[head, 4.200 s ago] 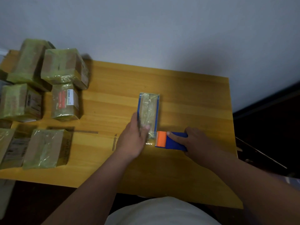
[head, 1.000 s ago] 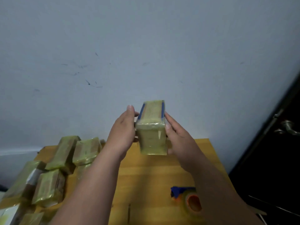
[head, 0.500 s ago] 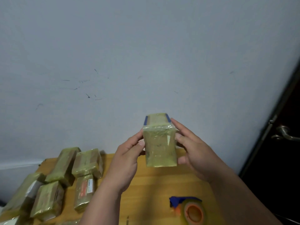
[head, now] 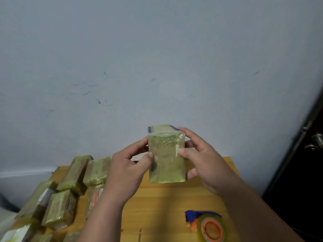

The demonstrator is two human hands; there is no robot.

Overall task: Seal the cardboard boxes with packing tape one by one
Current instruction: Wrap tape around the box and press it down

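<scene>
I have the box (head: 166,158) up off the desk (head: 157,206) and held between both hands in front of the wall (head: 157,58); a few seconds ago it lay flat near the middle of the desk with the tape dispenser (head: 208,226) run up against its near end. Since half a second ago it has tipped further, so its broad taped face now looks at me, shiny and wrinkled near the top edge. My left hand (head: 127,173) has its grip closed on the box's left side, thumb on the front face and fingers behind; my right hand (head: 206,163) grips the right side, thumb pressed near a small loose-looking fleck of tape. I read this as checking and smoothing the wrap, so this box looks close to done and should soon join the others. The dispenser lies untouched near the desk's near right corner, blue body and orange core showing. A cluster of taped boxes (head: 66,194) crowds the desk's left edge, some stacked. The desk is yellow wood; behind it is a pale, scuffed wall, and a dark door with a metal handle (head: 314,142) stands off the right edge.
</scene>
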